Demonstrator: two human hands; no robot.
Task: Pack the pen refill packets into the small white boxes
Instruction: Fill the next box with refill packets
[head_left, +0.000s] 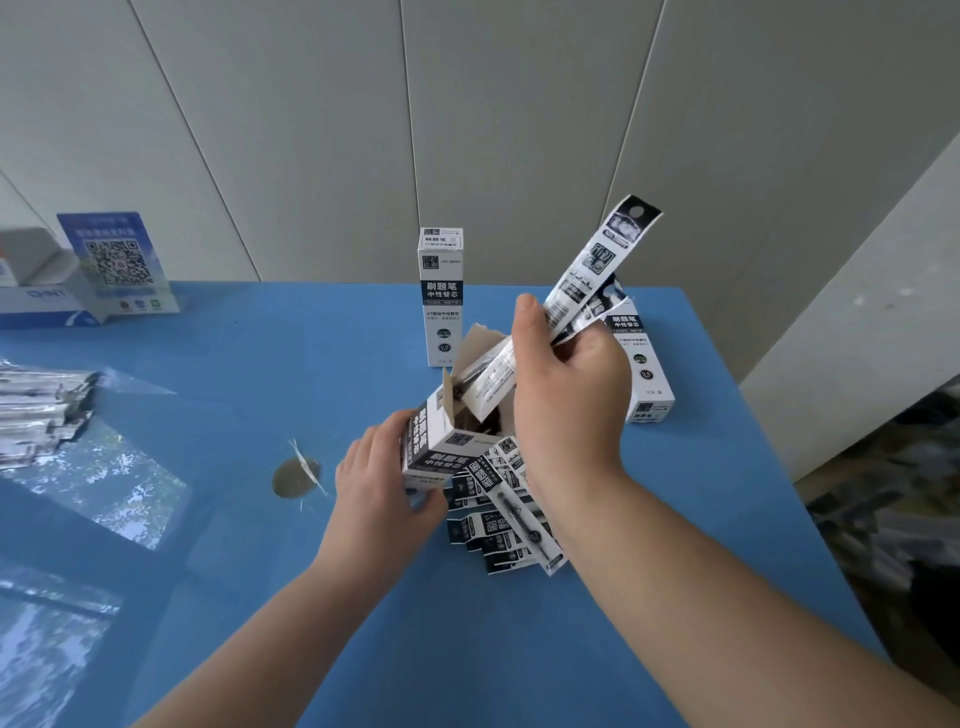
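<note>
The left hand (382, 480) is gripping an open white box (441, 441) mid-tabletop (218, 364); the right hand (563, 384) is pinching refill packets (587, 283) over its mouth, before grey wall panels (322, 130).

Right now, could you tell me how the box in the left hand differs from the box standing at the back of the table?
The held box has its top flaps open, while the standing box is closed. The held box is tilted and gripped by the left hand; the standing box is upright on the blue table, untouched. The right hand is feeding refill packets into the held box only. Both are white with the same dark label.
</note>
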